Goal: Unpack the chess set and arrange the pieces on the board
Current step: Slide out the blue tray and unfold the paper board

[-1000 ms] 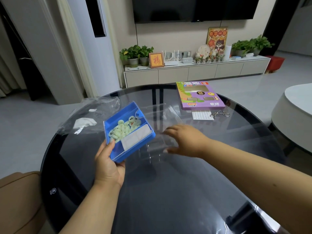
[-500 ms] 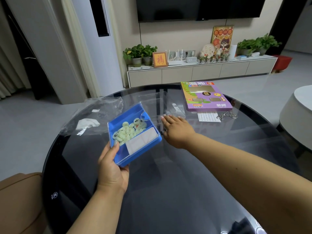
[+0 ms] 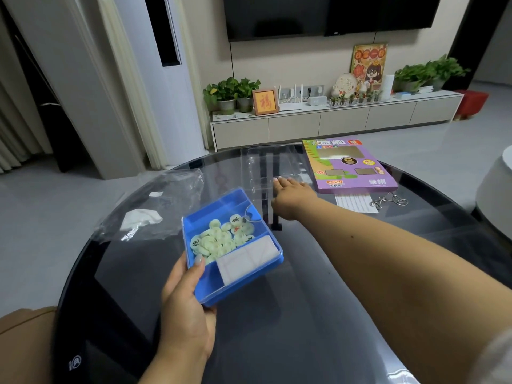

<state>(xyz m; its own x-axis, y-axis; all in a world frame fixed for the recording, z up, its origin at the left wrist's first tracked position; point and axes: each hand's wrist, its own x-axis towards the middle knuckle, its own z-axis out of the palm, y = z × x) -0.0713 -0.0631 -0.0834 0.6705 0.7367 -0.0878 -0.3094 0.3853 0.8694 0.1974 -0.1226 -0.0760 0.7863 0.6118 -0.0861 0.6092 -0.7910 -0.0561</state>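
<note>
While the left hand (image 3: 188,309) grips a blue plastic tray (image 3: 232,245) by its near corner, thumb hooked over the rim and fingers closed beneath it, the right hand (image 3: 292,196) stretches across a round dark glass table (image 3: 277,314) toward a clear plastic lid (image 3: 273,164) lying flat at the far side. Held tilted above the tabletop, the tray carries a heap of pale green round chess pieces (image 3: 219,239) in its larger compartment, several showing red or dark characters on their faces, and a folded white sheet (image 3: 246,257) in the narrower compartment nearest the viewer. Fingers of the right hand are extended and loosely spread, their tips resting on or just over the lid's near edge; whether they press on it cannot be told, and they are closed around nothing. Just right of the lid sits a purple game box (image 3: 352,169) with cut-out windows, and in front of that box lie a printed slip of paper (image 3: 354,203) and a metal wire puzzle (image 3: 389,202). A crumpled clear plastic bag (image 3: 155,206) sprawls on the table's left side, near the tray
</note>
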